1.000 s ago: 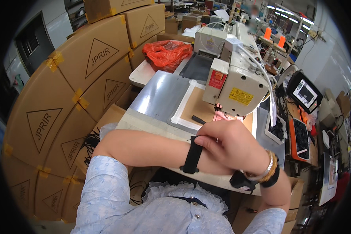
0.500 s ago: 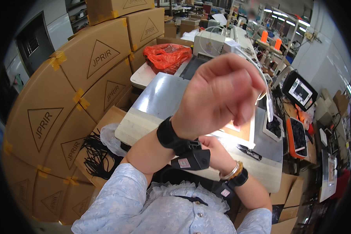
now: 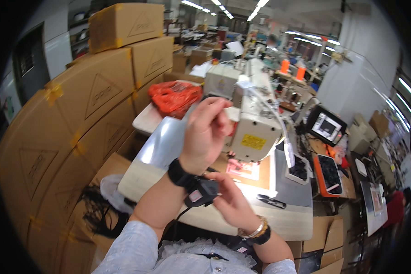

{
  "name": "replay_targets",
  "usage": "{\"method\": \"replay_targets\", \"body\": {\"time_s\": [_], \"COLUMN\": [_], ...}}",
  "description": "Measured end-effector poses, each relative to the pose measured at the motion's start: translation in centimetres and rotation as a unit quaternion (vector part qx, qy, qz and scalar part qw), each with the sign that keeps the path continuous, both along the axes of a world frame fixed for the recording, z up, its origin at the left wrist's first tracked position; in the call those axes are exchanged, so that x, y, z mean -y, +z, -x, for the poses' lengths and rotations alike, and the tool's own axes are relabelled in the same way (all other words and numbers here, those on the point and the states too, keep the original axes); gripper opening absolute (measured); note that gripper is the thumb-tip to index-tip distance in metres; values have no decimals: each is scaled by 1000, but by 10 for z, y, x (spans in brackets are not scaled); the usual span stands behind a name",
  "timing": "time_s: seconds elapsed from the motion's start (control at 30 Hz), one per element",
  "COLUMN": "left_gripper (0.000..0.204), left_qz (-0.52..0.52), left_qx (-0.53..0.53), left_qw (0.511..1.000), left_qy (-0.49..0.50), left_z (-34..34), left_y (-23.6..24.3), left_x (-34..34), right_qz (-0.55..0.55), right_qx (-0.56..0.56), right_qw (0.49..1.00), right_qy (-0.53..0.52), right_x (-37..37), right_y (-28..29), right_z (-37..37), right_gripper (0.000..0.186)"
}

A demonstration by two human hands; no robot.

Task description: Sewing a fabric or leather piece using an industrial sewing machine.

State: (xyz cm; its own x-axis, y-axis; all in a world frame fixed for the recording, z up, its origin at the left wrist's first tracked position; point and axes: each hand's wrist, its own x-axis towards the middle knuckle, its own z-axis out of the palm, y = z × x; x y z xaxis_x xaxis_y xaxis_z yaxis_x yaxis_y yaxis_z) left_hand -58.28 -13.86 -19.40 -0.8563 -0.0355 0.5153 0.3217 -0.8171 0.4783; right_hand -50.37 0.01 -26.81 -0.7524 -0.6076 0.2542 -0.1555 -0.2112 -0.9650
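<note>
My left hand (image 3: 205, 137) is raised over the worktable (image 3: 144, 180), its fingers curled in with nothing visible in them. A black strap holds a boxy black device (image 3: 204, 192) on its wrist. Fingers and thumb of my right hand (image 3: 235, 205) close around the near end of that device. Beyond the hands, a sewing machine (image 3: 260, 130) with a yellow label stands over the table. Beneath its head, a pink patterned piece (image 3: 249, 170) lies on a brown sheet under bright light. Small black thread snips (image 3: 271, 201) rest to the right of my right hand.
Stacked cartons (image 3: 32, 160) wall off the left side. Black cords (image 3: 102, 221) hang in an open carton below. A red plastic bag (image 3: 173, 98) lies behind the table. On the right are a white tray (image 3: 293, 176), an orange-rimmed tray (image 3: 319, 178) and a lit screen (image 3: 326, 127).
The view has tilted up, showing more of the sewing machine. My left hand has lowered away from the camera, and my right hand has come to the device on the left wrist.
</note>
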Motion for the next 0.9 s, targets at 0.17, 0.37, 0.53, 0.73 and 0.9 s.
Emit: {"method": "replay_targets", "body": {"time_s": [0.17, 0.37, 0.53, 0.73, 0.9], "left_gripper": [14, 14, 14, 12, 15], "left_qz": [-13, 45, 74, 331, 24], "left_qx": [22, -6, 0, -201, 20], "left_qw": [1000, 998, 995, 817, 999], "left_qy": [0, 50, 70, 427, -41], "left_z": [9, 14, 15, 8, 6], "left_y": [1, 2, 7, 7, 14], "left_x": [-3, -9, -15, -29, -19], "right_qz": [-54, -46, -79, -18, -21], "right_qx": [-110, -32, -223, -255, -281], "right_qw": [992, 997, 970, 962, 955], "right_qy": [24, 46, -63, -92, -93], "right_x": [-7, -9, -7, 6, 5], "right_y": [13, 16, 13, 8, 11], "right_z": [6, 15, 18, 7, 5], "right_gripper": [64, 68, 58, 58, 57]}}
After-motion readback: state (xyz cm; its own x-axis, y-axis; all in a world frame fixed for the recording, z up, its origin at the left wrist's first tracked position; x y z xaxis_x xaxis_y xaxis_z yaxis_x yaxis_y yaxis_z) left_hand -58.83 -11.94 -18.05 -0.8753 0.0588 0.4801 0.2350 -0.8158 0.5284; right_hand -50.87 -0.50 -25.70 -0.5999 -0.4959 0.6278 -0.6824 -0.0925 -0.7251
